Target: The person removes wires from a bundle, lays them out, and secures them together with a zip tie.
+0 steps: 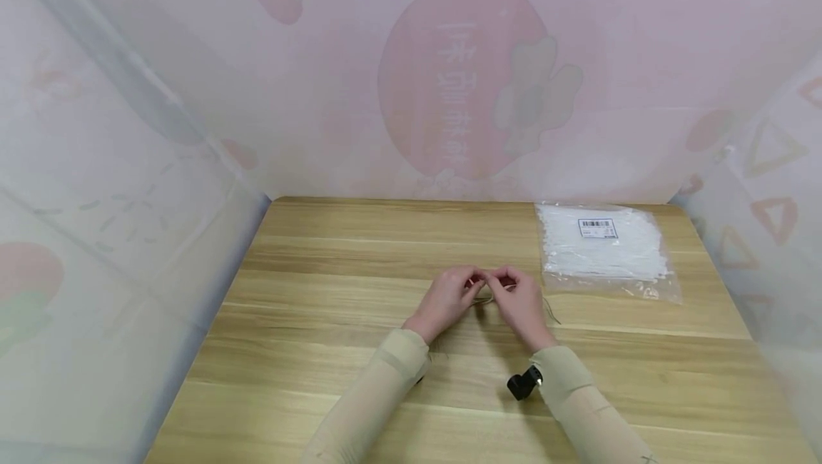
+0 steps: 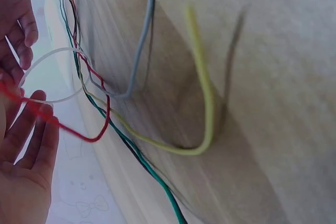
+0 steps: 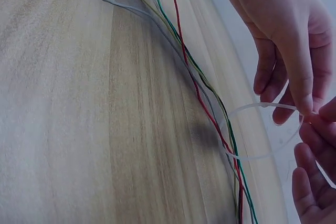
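Note:
A thin white cable tie (image 3: 260, 157) is bent into a wide, loose loop around a bundle of thin wires, including red (image 3: 199, 95), green (image 2: 152, 172), yellow (image 2: 209, 108) and grey (image 2: 143, 40) ones. My left hand (image 1: 446, 298) and right hand (image 1: 519, 303) meet above the middle of the table. Both pinch the tie where its ends come together, fingertips close to each other. In the right wrist view the left hand (image 3: 286, 35) is at the top and the right hand (image 3: 315, 182) at the bottom. The fingers hide the tie's head.
A clear plastic bag (image 1: 604, 250) of white cable ties, with a barcode label (image 1: 598, 228), lies at the table's back right. The wooden table (image 1: 308, 350) is bordered by printed pale walls (image 1: 321, 128) at the back and sides.

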Demonstrator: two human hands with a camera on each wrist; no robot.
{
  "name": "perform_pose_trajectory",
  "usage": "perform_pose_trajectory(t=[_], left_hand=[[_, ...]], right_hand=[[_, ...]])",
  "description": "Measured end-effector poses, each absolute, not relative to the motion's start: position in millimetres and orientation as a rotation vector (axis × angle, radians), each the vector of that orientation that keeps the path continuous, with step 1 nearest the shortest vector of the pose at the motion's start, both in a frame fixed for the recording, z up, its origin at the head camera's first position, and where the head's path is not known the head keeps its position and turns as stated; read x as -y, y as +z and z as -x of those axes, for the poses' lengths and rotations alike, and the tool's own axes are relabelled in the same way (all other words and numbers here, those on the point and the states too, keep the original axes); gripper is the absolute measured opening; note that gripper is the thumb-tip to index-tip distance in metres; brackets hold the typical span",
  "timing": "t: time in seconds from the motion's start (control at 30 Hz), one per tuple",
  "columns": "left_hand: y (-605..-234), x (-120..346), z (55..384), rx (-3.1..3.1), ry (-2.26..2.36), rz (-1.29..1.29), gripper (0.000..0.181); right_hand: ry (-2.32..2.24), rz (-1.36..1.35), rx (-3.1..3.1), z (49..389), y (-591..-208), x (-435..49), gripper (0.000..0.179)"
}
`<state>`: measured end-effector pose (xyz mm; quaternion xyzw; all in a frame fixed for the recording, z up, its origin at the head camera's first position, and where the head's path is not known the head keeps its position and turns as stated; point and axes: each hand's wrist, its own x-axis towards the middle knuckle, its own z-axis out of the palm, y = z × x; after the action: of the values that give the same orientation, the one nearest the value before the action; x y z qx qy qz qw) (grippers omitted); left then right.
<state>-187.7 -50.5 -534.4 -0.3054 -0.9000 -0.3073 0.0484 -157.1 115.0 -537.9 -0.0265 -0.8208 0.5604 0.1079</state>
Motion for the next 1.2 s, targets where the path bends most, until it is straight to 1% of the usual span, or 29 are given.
perform_pose_trajectory(t=[0.17, 0.43, 0.8, 0.97, 1.0, 1.07, 1.17, 1.2], left_hand=[[-531.0, 50.2, 187.4, 2.739, -0.932, 0.97, 0.015], [-526.9, 48.0, 193.4, 2.714, -0.893, 1.017, 0.016], [-533.6, 54.8, 199.5, 2.746, -0.839, 1.01, 0.015], [-537.7, 55.1, 198.4, 2.772, -0.799, 1.03, 0.017], [-538.1, 54.5, 198.1, 2.764, -0.794, 1.045, 0.017], [-538.2, 53.2, 197.1, 2.747, -0.786, 1.069, 0.017], [-538.3, 51.7, 195.6, 2.73, -0.771, 1.093, 0.015], [-538.6, 51.3, 195.1, 2.724, -0.768, 1.101, 0.015]], right_hand=[[1.631, 0.08, 2.403, 155.4, -533.6, -116.7, 0.01], [1.675, 0.163, 2.383, 153.8, -527.8, -120.3, 0.008], [1.716, 0.181, 2.244, 149.9, -510.5, -127.0, 0.007], [1.771, 0.168, 2.321, 150.5, -504.9, -132.1, 0.01], [1.797, 0.172, 2.345, 151.6, -504.2, -133.5, 0.012], [1.858, 0.183, 2.414, 154.6, -503.6, -136.9, 0.023], [1.982, 0.229, 2.54, 159.2, -504.4, -142.1, 0.05], [2.011, 0.23, 2.597, 160.4, -505.3, -143.5, 0.056]])
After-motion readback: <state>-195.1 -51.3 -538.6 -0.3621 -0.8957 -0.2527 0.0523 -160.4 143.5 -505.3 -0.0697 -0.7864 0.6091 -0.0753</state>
